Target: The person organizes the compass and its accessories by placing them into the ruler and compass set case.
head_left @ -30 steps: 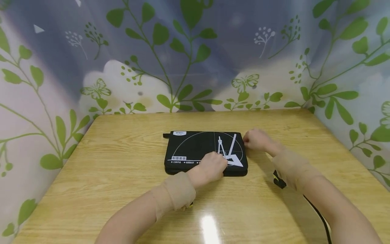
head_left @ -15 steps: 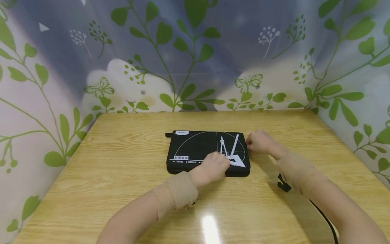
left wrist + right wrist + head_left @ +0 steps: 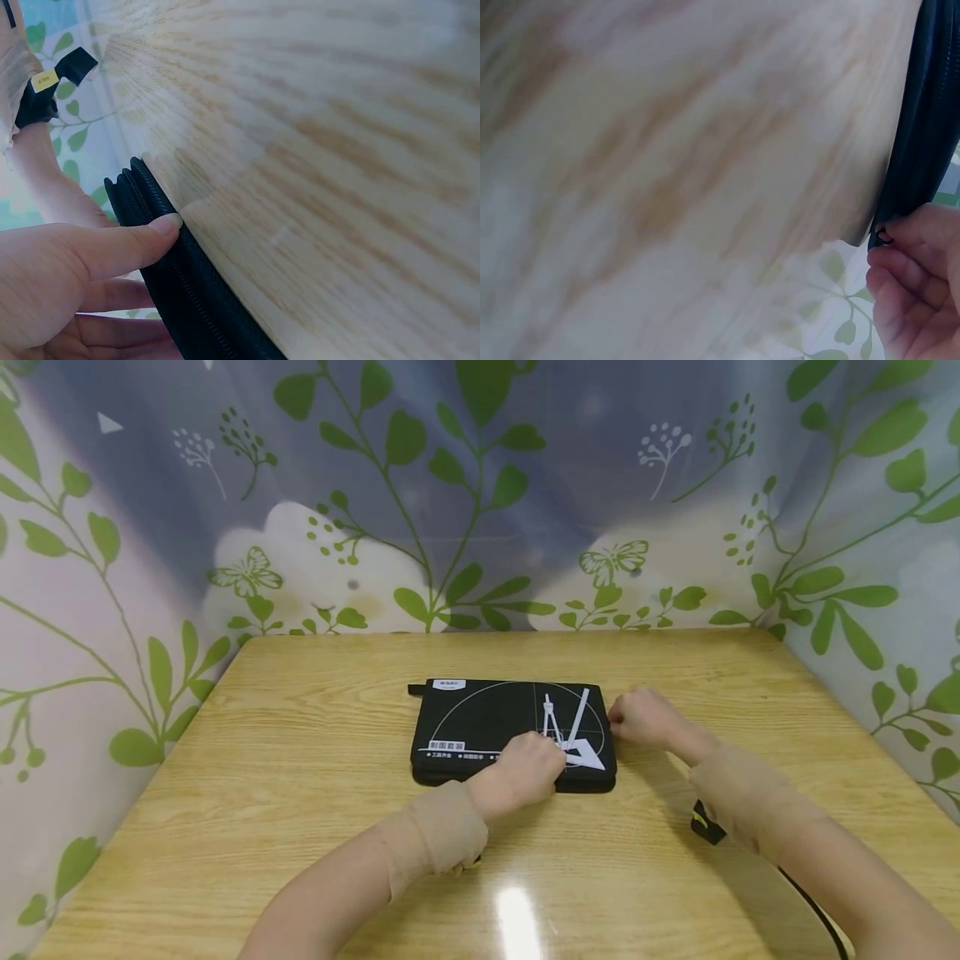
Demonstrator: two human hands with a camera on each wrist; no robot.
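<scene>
A flat black zippered case (image 3: 480, 718) lies on the wooden table, printed with a compass, a ruler and a set square. My left hand (image 3: 525, 768) holds its near edge. In the left wrist view the left thumb (image 3: 150, 240) presses on the zipped side (image 3: 187, 277), with the fingers behind on the cover. At the case's right side is my right hand (image 3: 648, 718). The right wrist view shows its thumb and finger pinching a small dark zipper pull (image 3: 883, 236) by the corner of the case.
The wooden table (image 3: 300, 827) surrounds the case and ends at a leaf-printed curtain (image 3: 480, 527) at the back and sides. A black strap loop (image 3: 415, 690) sticks out at the case's left. A black cable (image 3: 813, 910) runs along under the right forearm.
My right hand has shifted slightly right and toward the near side along the case's right edge. The left hand keeps its hold, and the case stays in place. The head view has shifted slightly.
</scene>
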